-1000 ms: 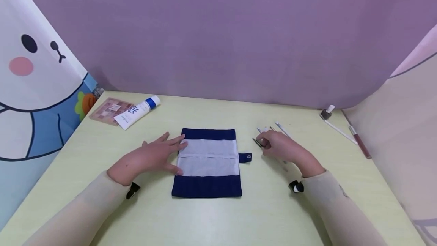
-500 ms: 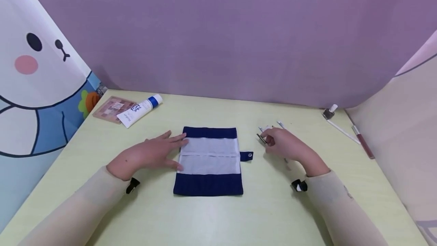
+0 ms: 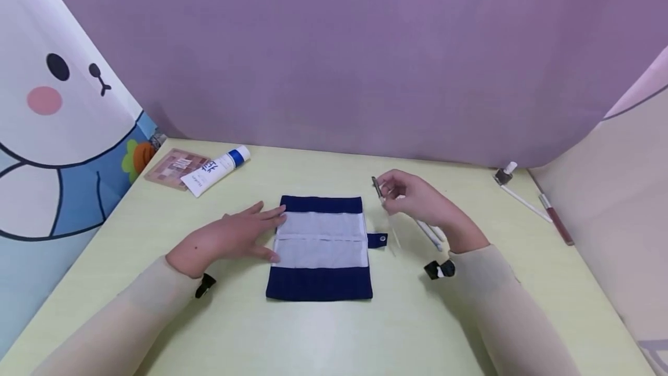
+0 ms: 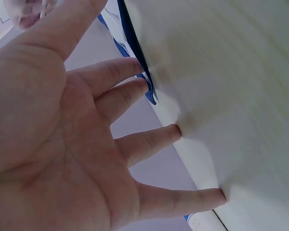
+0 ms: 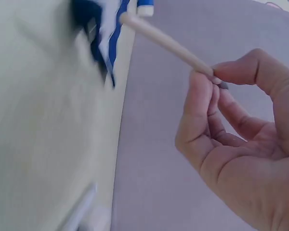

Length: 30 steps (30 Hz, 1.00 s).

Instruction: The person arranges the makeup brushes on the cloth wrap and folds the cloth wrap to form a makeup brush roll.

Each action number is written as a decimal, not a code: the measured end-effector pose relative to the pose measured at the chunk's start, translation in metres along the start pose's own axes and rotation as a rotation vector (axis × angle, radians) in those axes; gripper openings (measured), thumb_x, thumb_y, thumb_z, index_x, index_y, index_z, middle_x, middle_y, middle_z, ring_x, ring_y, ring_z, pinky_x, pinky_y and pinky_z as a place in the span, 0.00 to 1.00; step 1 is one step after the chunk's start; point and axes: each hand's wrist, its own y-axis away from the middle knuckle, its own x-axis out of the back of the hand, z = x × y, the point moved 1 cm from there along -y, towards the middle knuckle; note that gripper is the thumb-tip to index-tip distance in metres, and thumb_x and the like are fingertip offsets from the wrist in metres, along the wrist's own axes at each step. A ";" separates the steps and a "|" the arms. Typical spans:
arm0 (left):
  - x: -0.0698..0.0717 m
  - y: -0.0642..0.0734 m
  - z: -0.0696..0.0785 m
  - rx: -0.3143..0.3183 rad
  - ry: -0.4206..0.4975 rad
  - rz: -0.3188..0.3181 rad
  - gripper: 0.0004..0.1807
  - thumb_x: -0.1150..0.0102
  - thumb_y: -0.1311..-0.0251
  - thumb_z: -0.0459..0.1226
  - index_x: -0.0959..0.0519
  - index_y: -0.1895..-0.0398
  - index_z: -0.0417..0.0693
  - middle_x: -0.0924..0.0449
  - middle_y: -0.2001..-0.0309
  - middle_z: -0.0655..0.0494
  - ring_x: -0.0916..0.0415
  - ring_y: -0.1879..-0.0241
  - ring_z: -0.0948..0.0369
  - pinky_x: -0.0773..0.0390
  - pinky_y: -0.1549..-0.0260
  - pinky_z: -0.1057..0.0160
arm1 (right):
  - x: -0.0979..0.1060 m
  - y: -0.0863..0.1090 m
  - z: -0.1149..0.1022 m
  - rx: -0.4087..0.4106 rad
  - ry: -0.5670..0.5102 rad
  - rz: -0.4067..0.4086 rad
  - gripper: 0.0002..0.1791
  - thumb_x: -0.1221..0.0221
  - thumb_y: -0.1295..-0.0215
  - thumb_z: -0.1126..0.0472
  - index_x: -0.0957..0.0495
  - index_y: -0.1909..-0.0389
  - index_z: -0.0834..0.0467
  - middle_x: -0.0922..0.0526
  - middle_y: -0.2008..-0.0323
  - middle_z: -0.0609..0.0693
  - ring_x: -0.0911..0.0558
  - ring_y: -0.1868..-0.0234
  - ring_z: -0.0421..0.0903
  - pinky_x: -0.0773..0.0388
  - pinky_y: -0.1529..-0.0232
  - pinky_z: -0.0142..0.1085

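Observation:
A navy fabric roll pouch (image 3: 319, 284) lies unfolded, with pale inner pockets and a snap strap (image 3: 377, 240) sticking out on its right. My left hand (image 3: 237, 235) rests at its left edge with the fingers spread. In the left wrist view, some fingertips (image 4: 139, 84) touch the pouch's edge and others are at the table. Above the table, right of the pouch, my right hand (image 3: 417, 197) pinches a thin pale-handled makeup brush (image 5: 166, 44) near its dark end. The brush slants, its handle pointing down toward the strap in the head view.
Several slim white and blue sticks (image 3: 432, 235) lie partly hidden below my right hand. A white tube (image 3: 214, 174) overlaps a pink palette (image 3: 172, 168) at back left. At back right are a small dark bottle (image 3: 503, 176), a white stick (image 3: 527, 204) and a red-brown tube (image 3: 558, 222).
My right hand has lifted the makeup brush off the table, moving it away and to the left. The left hand has stayed at the pouch's edge.

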 end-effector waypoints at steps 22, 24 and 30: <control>-0.001 -0.005 -0.002 0.009 -0.027 -0.020 0.54 0.33 0.38 0.66 0.41 0.14 0.57 0.54 0.11 0.57 0.58 0.14 0.31 0.43 0.39 0.09 | -0.093 -0.103 -0.052 -0.059 -0.502 0.144 0.19 0.42 0.32 0.77 0.33 0.45 0.63 0.26 0.57 0.53 0.19 0.59 0.47 0.08 0.51 0.45; -0.001 -0.005 -0.002 0.011 -0.031 -0.024 0.54 0.33 0.38 0.67 0.41 0.14 0.57 0.53 0.11 0.57 0.58 0.14 0.31 0.43 0.39 0.09 | -0.101 -0.108 -0.053 -0.065 -0.502 0.156 0.19 0.42 0.32 0.77 0.33 0.44 0.63 0.26 0.56 0.54 0.19 0.59 0.47 0.08 0.50 0.46; 0.000 -0.007 -0.003 0.016 -0.032 -0.026 0.54 0.32 0.38 0.67 0.41 0.14 0.57 0.53 0.11 0.57 0.57 0.14 0.31 0.43 0.39 0.08 | -0.118 -0.119 -0.053 -0.090 -0.492 0.095 0.18 0.43 0.30 0.76 0.35 0.45 0.62 0.28 0.57 0.54 0.17 0.63 0.48 0.10 0.44 0.52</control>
